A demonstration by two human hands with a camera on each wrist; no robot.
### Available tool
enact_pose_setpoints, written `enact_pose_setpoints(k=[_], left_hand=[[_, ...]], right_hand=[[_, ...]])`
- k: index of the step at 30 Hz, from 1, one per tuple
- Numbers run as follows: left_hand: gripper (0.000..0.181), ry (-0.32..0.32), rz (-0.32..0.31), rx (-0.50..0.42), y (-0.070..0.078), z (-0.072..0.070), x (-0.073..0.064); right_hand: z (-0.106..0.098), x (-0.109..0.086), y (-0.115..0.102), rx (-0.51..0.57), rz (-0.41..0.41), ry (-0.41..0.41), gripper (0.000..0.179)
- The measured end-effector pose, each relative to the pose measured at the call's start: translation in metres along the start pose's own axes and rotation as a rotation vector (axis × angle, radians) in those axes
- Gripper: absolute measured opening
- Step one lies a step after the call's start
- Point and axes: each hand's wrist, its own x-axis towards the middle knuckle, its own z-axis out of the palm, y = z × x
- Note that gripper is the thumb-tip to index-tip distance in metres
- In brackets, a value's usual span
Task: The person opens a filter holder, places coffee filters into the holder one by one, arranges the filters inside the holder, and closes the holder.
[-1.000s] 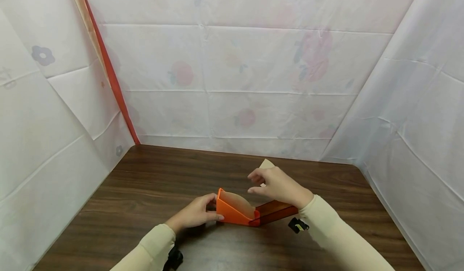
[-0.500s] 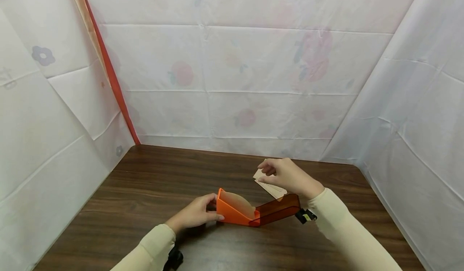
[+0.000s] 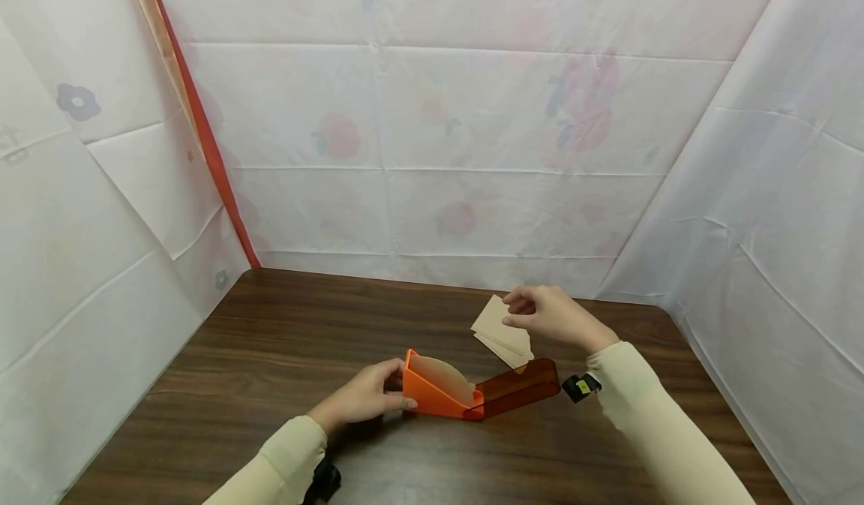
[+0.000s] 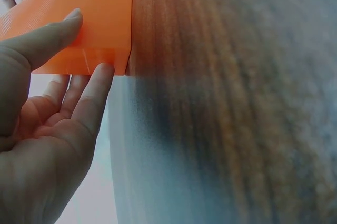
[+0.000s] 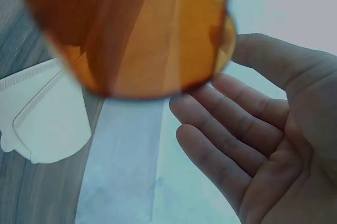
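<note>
An orange coffee filter holder (image 3: pixel 432 396) stands on the table, its see-through brown lid (image 3: pixel 520 391) swung out to the right. Inside the holder shows the curved top of pale paper (image 3: pixel 442 376). My left hand (image 3: pixel 364 394) grips the holder's left end, thumb on the near wall and fingertips at the end face, as the left wrist view shows. Two or more paper coffee filters (image 5: pixel 52 113) with crimped edges lie overlapping behind the lid. Over their right side hovers my right hand (image 3: pixel 555 314), fingers loosely bent and holding nothing; in the right wrist view the lid partly covers its fingertips.
The dark wood-grain table (image 3: pixel 304 325) is enclosed by white patterned sheets (image 3: pixel 432 130) at the back and both sides. A red strip (image 3: pixel 209 145) runs down the back left corner.
My right hand has moved right and away from me, uncovering the paper filters and the end of the lid. My left hand and the holder stay in place.
</note>
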Motion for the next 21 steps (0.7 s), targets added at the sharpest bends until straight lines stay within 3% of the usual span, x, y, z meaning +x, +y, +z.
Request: enact_pose_setpoints(k=[12, 21], left_hand=[[0.033, 0.007, -0.009, -0.009, 0.001, 0.000, 0.000], [0.033, 0.006, -0.010, 0.008, 0.000, 0.000, 0.001]], right_hand=[[0.000, 0.005, 0.026, 0.014, 0.052, 0.006, 0.032], [0.012, 0.014, 0.055, 0.068, 0.094, -0.015, 0.028]])
